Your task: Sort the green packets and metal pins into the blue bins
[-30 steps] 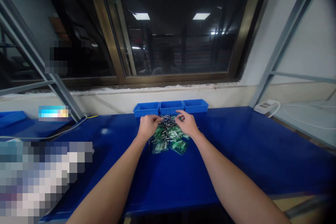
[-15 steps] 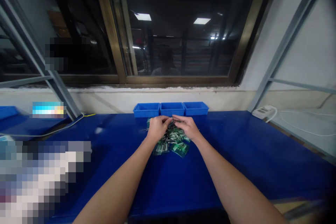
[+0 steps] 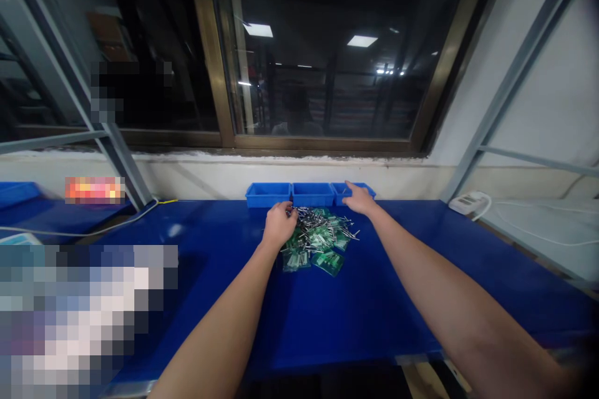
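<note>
A heap of thin metal pins or screws (image 3: 306,224) lies on the blue table, mixed with small clear bags on green pieces, one green bag (image 3: 329,262) at its front. My left hand (image 3: 279,224) is at the heap's left edge, its fingers curled together over the metal pieces; what is pinched there is too small to make out. Over the right blue bin (image 3: 366,188) reaches my right hand (image 3: 359,198), thumb and index finger apart. A tiny greyish sliver shows by those fingertips, too small to name.
A left blue bin (image 3: 269,201) and a middle blue bin (image 3: 312,201) stand beside the right one, against the wall under the window. A white power strip (image 3: 468,202) sits at the right rear corner. Grey metal posts (image 3: 508,84) rise at both sides. A cable (image 3: 126,224) runs at the left.
My right hand has moved from the heap up and right to the right bin, its fingers parting. My left hand stays at the heap's left edge. The view has shifted slightly.
</note>
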The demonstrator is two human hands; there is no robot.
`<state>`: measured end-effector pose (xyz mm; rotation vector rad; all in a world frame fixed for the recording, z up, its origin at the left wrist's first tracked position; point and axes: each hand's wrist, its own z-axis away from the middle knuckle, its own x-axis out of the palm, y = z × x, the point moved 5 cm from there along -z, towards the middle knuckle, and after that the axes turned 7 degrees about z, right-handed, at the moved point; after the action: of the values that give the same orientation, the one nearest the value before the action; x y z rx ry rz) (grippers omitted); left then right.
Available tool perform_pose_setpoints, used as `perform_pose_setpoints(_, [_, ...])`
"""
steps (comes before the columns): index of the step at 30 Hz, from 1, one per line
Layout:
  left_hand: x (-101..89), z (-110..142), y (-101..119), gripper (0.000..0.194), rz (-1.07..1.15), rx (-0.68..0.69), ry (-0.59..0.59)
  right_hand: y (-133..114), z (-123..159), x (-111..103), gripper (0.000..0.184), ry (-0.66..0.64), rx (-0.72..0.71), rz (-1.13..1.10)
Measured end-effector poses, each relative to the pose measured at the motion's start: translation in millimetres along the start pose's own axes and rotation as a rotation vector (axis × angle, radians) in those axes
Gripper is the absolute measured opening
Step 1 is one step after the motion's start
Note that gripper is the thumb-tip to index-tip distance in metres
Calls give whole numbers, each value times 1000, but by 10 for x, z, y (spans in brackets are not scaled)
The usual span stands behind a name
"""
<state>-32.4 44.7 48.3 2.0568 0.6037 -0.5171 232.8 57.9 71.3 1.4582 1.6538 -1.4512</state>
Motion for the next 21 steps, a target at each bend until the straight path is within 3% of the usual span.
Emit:
perform_pose_setpoints(5, [24,-17,-32,33,-78,-17,-49,70,104,8,66,124,23,-107])
perform_pose_setpoints(9, [27,-26,-43,37,-144,0,-113,17,278,68,54,252,3,-174])
perform_pose_setpoints(13, [118,51,-7,53,-185,110,-276,-207,482,341,35,38,-248,-125])
perform_pose_setpoints(17, [271,178,-50,79,-297,68,-463,-330,615,533,44,-141,-280,21])
perform_pose_setpoints(21, [359,229,-75,82,-362,49,-560,-407,634,528,29,-142,-291,12])
